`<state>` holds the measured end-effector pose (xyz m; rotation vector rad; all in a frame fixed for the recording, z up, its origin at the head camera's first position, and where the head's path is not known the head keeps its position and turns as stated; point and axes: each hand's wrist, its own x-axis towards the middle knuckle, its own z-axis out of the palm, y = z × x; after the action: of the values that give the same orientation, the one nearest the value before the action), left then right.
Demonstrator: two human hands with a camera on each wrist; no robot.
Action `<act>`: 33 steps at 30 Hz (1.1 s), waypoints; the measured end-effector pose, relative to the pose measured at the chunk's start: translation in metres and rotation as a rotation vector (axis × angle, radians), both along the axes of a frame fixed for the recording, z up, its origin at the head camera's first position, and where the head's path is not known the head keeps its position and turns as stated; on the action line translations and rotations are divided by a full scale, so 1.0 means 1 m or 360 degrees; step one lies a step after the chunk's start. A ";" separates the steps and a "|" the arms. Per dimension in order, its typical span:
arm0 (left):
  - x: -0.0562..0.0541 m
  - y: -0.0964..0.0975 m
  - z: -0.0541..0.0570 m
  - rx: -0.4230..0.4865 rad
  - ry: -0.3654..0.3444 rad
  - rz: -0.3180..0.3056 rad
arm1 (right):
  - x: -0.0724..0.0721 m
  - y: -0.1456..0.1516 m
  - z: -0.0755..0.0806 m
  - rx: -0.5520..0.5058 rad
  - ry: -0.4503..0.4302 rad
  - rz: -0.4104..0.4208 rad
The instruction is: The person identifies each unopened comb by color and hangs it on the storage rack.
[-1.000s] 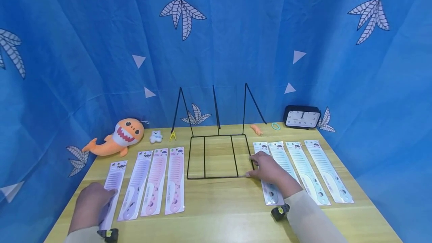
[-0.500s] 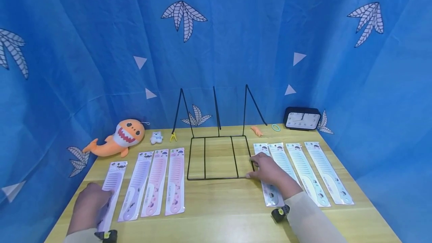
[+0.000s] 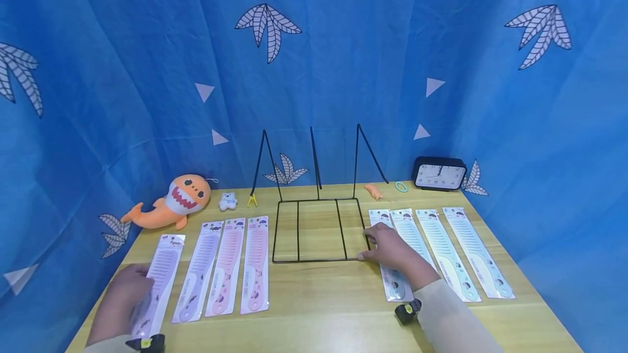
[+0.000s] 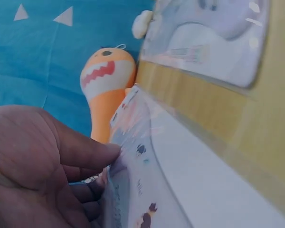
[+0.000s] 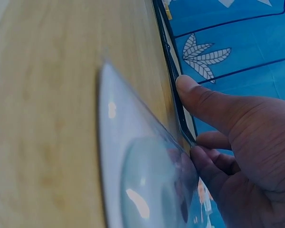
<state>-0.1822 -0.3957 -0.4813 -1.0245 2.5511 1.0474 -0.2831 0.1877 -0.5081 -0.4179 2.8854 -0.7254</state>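
My left hand pinches the left edge of a packaged purple comb, the leftmost of its row. In the left wrist view the thumb lies on the front of that clear-wrapped comb, with the fingers behind it and the pack tilted. My right hand grips the right front corner of a black wire rack. Seen from the right wrist, thumb and fingers are at the rack's dark bar. Below that hand lies a packaged pale green comb, partly covered by it.
Another purple comb and two pink combs lie left of the rack; more green combs lie on the right. Along the back are an orange shark plush, a white bear, a yellow clip and a clock.
My left hand has shifted slightly left, and the purple comb's lower end has swung left and tilted with it. The right hand stays at the rack's corner.
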 end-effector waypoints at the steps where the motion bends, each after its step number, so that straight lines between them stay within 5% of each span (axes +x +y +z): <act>1: 0.000 0.000 0.002 0.0004 0.0001 0.0001 | 0.000 0.000 0.000 0.0001 0.0000 0.0002; 10: 0.006 -0.007 0.024 0.0008 0.0070 -0.0150 | 0.000 0.000 0.001 0.0029 0.0025 0.0004; 16: 0.009 -0.008 0.042 0.0028 0.0219 -0.0263 | 0.000 -0.001 0.001 0.0020 0.0028 0.0018; 26: 0.017 0.026 0.078 -0.0051 0.0723 -0.0498 | 0.001 0.000 -0.001 0.0021 0.0029 0.0008; 33: 0.023 0.061 0.082 0.0273 0.1157 -0.0717 | 0.001 -0.001 -0.001 0.0011 0.0019 0.0001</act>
<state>-0.1596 -0.3349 -0.3995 0.0244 2.9146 1.6642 -0.2825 0.1863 -0.5092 -0.4237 2.8977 -0.7151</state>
